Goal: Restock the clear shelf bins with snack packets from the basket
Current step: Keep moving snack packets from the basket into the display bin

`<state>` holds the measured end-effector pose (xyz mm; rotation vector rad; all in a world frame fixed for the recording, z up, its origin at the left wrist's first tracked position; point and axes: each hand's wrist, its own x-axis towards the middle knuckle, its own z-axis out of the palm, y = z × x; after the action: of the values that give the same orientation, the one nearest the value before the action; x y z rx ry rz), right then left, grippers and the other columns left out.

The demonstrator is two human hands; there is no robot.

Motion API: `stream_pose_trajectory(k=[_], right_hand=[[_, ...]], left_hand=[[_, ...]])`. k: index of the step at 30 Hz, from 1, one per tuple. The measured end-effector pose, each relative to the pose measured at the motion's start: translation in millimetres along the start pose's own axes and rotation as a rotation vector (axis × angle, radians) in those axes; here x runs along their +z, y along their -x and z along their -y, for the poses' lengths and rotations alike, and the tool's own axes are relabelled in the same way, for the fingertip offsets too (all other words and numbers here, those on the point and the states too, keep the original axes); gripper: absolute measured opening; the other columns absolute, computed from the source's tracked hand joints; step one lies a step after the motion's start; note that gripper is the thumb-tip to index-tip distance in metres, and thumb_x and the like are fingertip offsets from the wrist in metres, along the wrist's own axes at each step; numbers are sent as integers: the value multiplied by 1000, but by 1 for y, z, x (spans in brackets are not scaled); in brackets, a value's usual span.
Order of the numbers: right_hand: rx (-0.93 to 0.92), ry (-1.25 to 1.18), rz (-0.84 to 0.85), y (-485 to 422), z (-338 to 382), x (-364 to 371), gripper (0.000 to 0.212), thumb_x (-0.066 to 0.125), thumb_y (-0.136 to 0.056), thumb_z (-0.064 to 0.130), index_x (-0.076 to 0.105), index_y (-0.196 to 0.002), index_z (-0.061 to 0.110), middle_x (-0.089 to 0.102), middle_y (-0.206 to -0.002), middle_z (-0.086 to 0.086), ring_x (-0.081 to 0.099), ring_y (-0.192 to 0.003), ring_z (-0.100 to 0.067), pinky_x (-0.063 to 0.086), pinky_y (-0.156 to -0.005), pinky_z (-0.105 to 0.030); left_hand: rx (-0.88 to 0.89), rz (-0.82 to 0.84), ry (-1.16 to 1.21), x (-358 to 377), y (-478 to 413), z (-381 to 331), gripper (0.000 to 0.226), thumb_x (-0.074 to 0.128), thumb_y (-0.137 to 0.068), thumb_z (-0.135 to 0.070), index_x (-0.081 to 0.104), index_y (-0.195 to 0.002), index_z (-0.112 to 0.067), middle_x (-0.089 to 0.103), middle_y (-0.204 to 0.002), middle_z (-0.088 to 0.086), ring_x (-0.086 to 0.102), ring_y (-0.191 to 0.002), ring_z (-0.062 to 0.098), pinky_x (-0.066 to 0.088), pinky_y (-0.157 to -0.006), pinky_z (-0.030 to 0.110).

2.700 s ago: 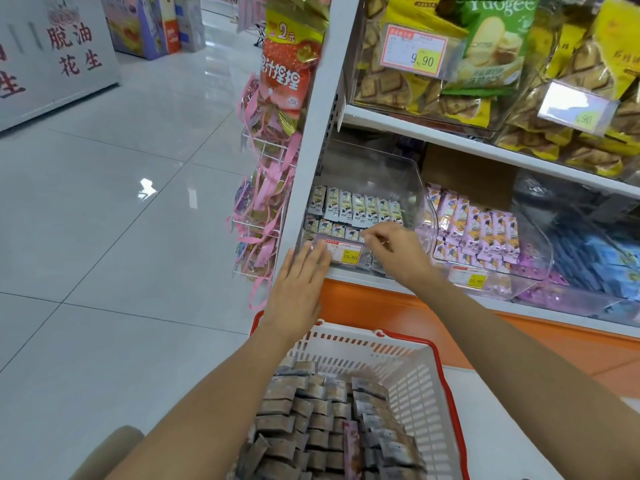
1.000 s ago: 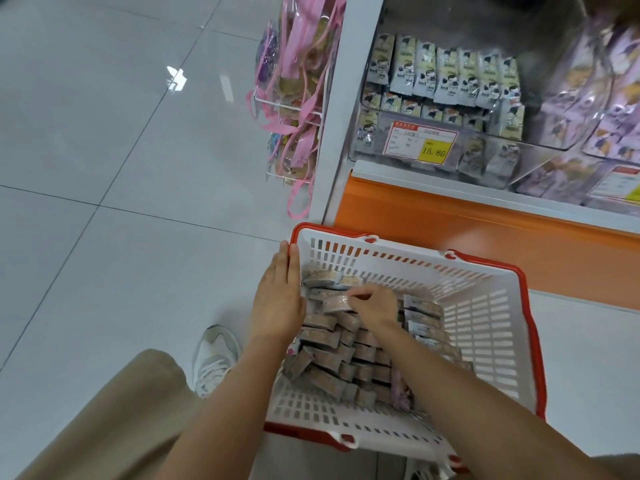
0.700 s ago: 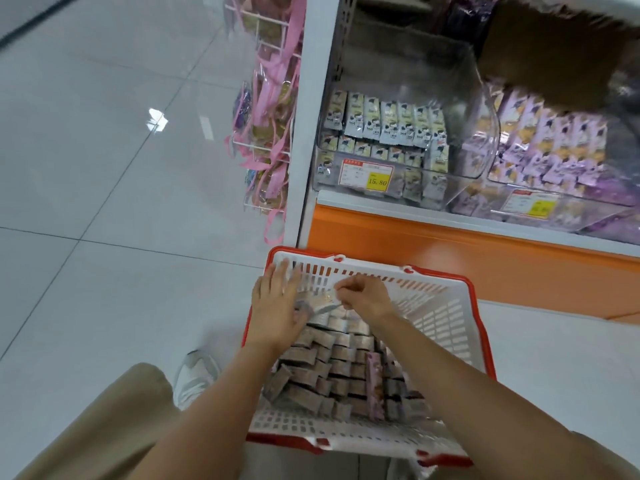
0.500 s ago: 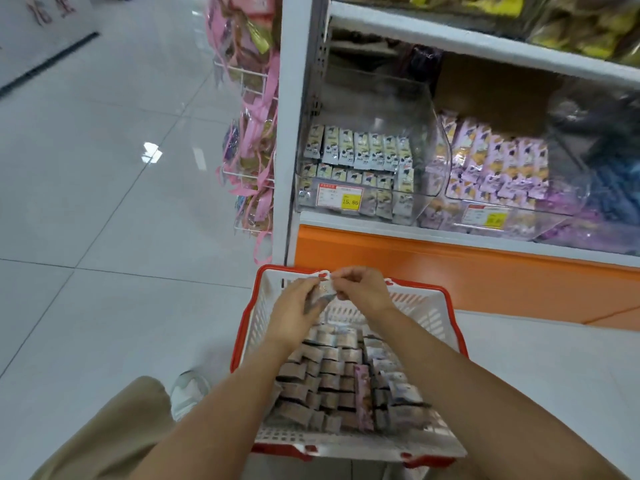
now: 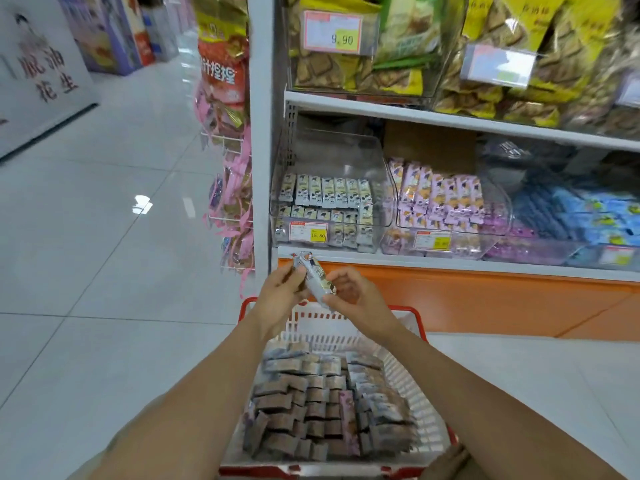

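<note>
A white snack packet (image 5: 313, 274) is held between both hands above the far rim of the basket. My left hand (image 5: 278, 299) pinches its upper end and my right hand (image 5: 356, 299) holds its lower end. The red-rimmed white basket (image 5: 420, 386) on the floor below holds several rows of grey-brown packets (image 5: 311, 410). Ahead on the lowest shelf stands a clear bin (image 5: 329, 195) with matching white packets in rows and a price tag reading 15.80.
To the right of that bin stand a clear bin of pink packets (image 5: 446, 206) and one of blue packets (image 5: 581, 220). An upper shelf (image 5: 450, 116) carries yellow biscuit bags. A wire rack with pink goods (image 5: 232, 188) hangs left of the white shelf post. Tiled floor lies to the left.
Both hands have lifted out of the basket with one packet and now hold it higher, nearer the shelf bin. The view has tilted up from the basket toward the shelves.
</note>
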<state>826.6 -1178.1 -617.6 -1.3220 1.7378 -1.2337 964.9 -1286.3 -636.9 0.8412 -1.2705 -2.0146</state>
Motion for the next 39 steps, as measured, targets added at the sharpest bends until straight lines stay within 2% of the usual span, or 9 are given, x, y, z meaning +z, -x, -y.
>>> stream_pose_trajectory(k=[4, 7, 9, 14, 20, 23, 28, 32, 39], right_hand=[[-58, 50, -87, -8, 14, -11, 19, 68, -88, 10, 62, -104, 18, 63, -94, 1, 59, -82, -11, 53, -72, -27], [-85, 99, -221, -26, 32, -23, 19, 68, -87, 8, 63, -103, 18, 62, -91, 9, 55, -73, 2, 50, -67, -18], [-99, 170, -313, -44, 42, -32, 21, 68, -88, 8, 63, -106, 15, 60, -89, 11, 56, -71, 5, 49, -61, -15], [-28, 425, -414, -97, 49, -51, 24, 64, -92, 18, 61, -116, 17, 53, -77, 14, 55, -63, -3, 50, -54, -22], [81, 731, -335, -146, 37, -54, 29, 62, -93, 25, 64, -120, 16, 70, -91, -6, 62, -72, -18, 55, -75, -34], [203, 853, -278, -157, 30, -52, 20, 63, -93, 28, 68, -110, 17, 71, -97, -5, 59, -68, -16, 55, -74, -32], [320, 840, -260, -169, 27, -53, 7, 68, -89, 20, 69, -86, 14, 66, -85, -1, 58, -71, -14, 50, -71, -28], [405, 908, -225, -174, 28, -54, 30, 62, -91, 18, 53, -63, 12, 51, -60, -2, 52, -59, -20, 57, -78, -35], [145, 810, -249, -154, 32, -54, 32, 52, -94, 12, 62, -64, 13, 56, -59, 0, 49, -54, -12, 48, -69, -27]], left_hand=[[111, -90, -239, 19, -7, -19, 28, 48, -103, -14, 56, -128, -6, 62, -119, 12, 61, -112, 30, 51, -95, 37], [484, -285, -743, 24, -15, -35, 37, 49, -98, -6, 52, -135, -12, 54, -122, 5, 53, -111, 17, 44, -93, 28], [662, -287, -991, 22, -26, -42, 46, 51, -92, -4, 50, -138, -11, 50, -136, 7, 44, -128, 20, 36, -109, 33], [492, -166, -1590, 16, -50, -37, 76, 50, -96, -20, 5, -157, -18, 0, -165, 4, -9, -151, 23, -5, -122, 46], [587, -206, -1692, 3, -58, -21, 87, 52, -91, -8, -3, -157, -18, -1, -165, 4, -8, -151, 24, -15, -119, 44], [596, -205, -1713, 3, -59, -21, 87, 50, -90, -5, -4, -157, -17, 0, -165, 4, -7, -151, 25, -18, -117, 45], [594, -179, -1682, 0, -61, -20, 88, 50, -88, -4, -4, -156, -17, 2, -165, 4, -6, -151, 25, -16, -118, 46], [599, -165, -1690, 0, -60, -22, 88, 49, -89, -6, -6, -156, -17, 0, -165, 3, -9, -151, 24, -15, -119, 46], [579, -131, -1697, -2, -56, -23, 88, 48, -91, -11, -11, -156, -18, -14, -164, 3, -19, -149, 23, -15, -120, 46]])
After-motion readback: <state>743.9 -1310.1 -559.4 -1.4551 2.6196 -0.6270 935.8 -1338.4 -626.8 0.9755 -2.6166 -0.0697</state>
